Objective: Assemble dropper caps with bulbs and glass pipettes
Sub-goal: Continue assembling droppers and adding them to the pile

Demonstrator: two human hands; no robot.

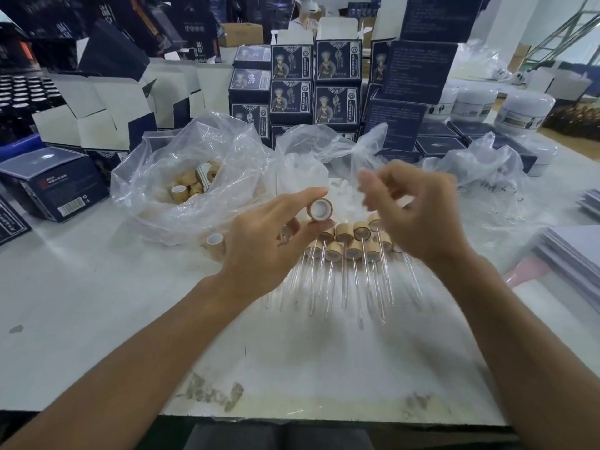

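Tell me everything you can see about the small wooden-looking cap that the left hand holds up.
The small bamboo-coloured cylindrical cap has a light tan, wood-like outer wall and a white liner inside. Its open end faces the camera, tilted a little to the upper left. No bulb or glass pipette shows in it. The left hand pinches it between a fingertip above and the thumb below. It is held in the air above the row of finished droppers on the white table, apart from the blurred right hand.

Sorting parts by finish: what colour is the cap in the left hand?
The cap is tan bamboo-coloured outside with a white lining inside, per the head view.
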